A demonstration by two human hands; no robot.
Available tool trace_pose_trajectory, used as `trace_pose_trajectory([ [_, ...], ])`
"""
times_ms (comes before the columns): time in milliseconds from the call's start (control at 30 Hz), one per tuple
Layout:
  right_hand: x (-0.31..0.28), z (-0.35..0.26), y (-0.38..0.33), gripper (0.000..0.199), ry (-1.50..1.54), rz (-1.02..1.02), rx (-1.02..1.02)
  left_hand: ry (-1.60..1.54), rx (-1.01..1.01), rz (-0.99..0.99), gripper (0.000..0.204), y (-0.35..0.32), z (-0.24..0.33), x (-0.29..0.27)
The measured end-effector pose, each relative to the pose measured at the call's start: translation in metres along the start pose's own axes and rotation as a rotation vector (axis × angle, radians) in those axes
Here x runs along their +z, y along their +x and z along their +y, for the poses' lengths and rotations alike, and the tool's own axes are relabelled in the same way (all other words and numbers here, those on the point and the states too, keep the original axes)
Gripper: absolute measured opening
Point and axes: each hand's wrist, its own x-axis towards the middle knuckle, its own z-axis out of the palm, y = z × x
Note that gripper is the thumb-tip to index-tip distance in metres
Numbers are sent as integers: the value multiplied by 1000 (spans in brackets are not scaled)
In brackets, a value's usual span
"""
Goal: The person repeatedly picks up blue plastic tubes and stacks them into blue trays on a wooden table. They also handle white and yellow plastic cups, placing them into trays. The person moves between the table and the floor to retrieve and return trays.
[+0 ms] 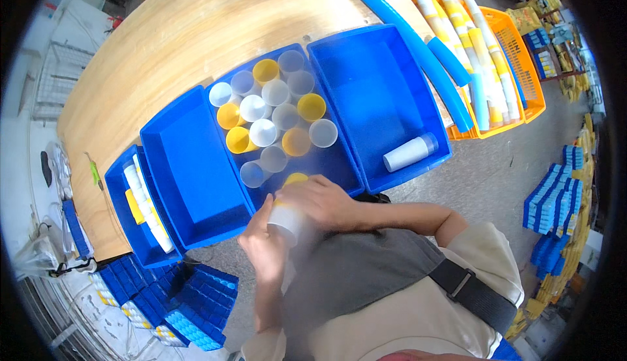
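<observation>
Close to my body, a short stack of plastic cups (285, 220), white with a yellow band, is tilted between my hands. My left hand (262, 242) is closed round its side, thumb pointing up. My right hand (319, 201) lies over the stack's upper end with curled fingers, partly smeared by motion. Just beyond it a yellow cup rim (296, 178) shows, partly hidden by the hand. In front, the middle blue bin (320, 168) holds several upright cups, clear, white and yellow, such as a yellow cup (311, 107) and a white cup (263, 132).
The right blue bin (372, 86) holds a lying white cup stack (410, 153). Left are another blue bin (196, 165) and a narrow bin (124, 197) with cup stacks. Long blue cup stacks (405, 31) lie beside an orange crate (522, 54) at far right. All bins rest by a wooden table (137, 54).
</observation>
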Motion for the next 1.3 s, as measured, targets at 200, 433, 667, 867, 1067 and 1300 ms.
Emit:
trace_pose_trajectory([
  [200,-20,82,-34,50,-389,-49,220,-176,-324,-174,39,-8,-24,42],
  [433,-121,147,-128,68,-507,-490,534,-882,-690,-308,46,14,-61,143],
  [667,-163,159,-131,56,-290,-487,637,-216,-201,14,40,-42,31,109],
  [867,-124,43,-55,57,572,-10,515,-140,245,-95,80,-51,111,88],
  [1067,-100,-20,-29,65,-388,41,-34,-359,119,209,49,-46,35,18],
  [1300,-63,-28,1,76,-282,148,450,-155,-132,239,13,-55,-55,-44],
])
